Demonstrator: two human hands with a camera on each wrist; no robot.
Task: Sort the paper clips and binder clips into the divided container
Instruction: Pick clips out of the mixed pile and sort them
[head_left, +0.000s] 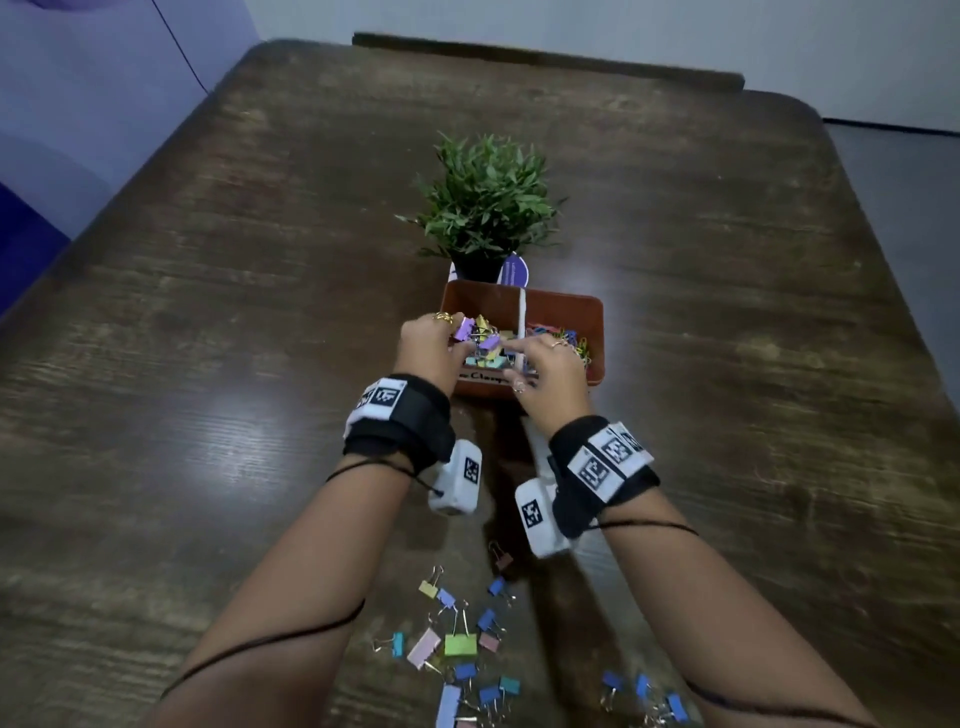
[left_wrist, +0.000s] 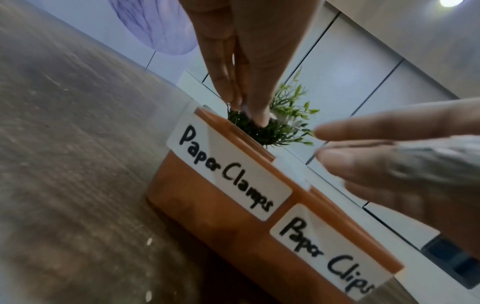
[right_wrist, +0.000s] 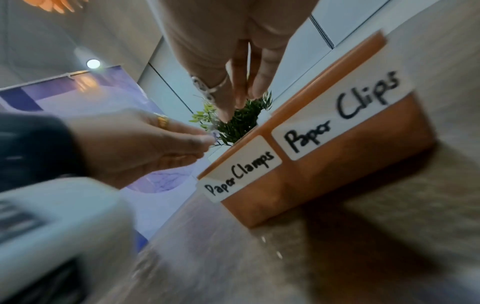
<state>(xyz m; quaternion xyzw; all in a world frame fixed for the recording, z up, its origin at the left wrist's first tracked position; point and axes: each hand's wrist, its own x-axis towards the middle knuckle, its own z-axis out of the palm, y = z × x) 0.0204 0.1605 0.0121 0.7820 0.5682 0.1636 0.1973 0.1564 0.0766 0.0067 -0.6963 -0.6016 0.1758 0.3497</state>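
Loose binder clips (head_left: 457, 644) — blue, green, pink, lilac — lie scattered on the wooden table (head_left: 208, 364) nearest the camera, between the forearms. Farther on, both hands reach over the orange divided container (head_left: 592, 332). Left hand (head_left: 428, 345) pinches a lilac binder clip (head_left: 464, 328) above the left compartment, labelled "Paper Clamps" (left_wrist: 228, 170), which holds more binder clips. Right hand (head_left: 550, 371) hovers at the white divider (head_left: 521, 312), fingers extended, nothing visibly held. Coloured paper clips (head_left: 571, 340) fill the right compartment — a potted plant (head_left: 488, 202) stands just behind.
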